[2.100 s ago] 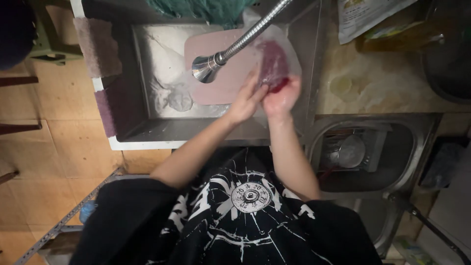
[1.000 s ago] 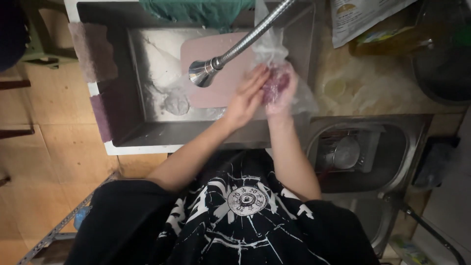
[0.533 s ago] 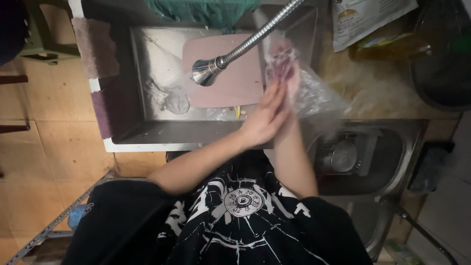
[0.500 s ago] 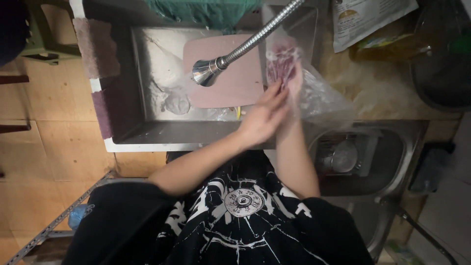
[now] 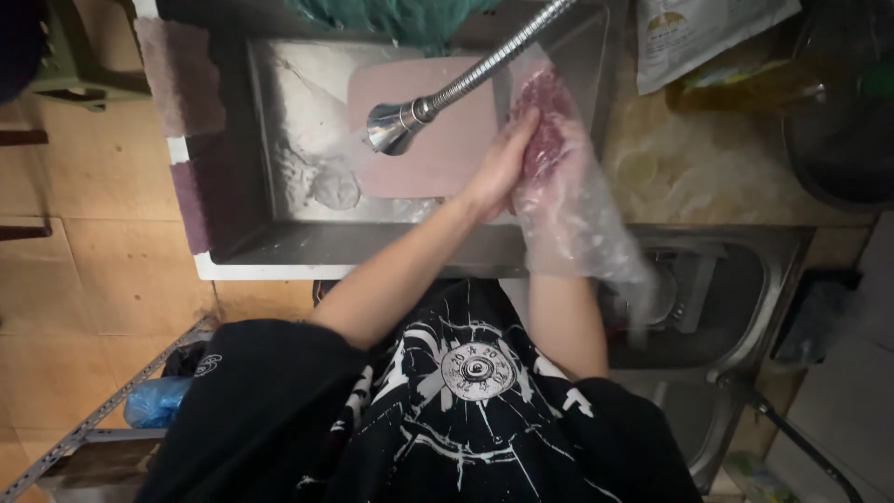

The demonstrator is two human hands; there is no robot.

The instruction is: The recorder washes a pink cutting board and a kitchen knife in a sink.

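At the left stands a steel sink (image 5: 279, 140) with a pink cutting board (image 5: 419, 149) inside it. A flexible metal faucet (image 5: 400, 123) hangs over the board. The left hand (image 5: 498, 172) presses its fingers on a red piece of meat (image 5: 545, 126). The meat sits in a clear plastic bag (image 5: 577, 224) at the sink's right edge. The right hand is hidden under the bag, so its grip I cannot tell.

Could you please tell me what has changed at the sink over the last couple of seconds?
The clear plastic bag now hangs open off the sink's right edge; the left hand still presses the red meat, the right hand is hidden. The pink board and faucet head stayed.
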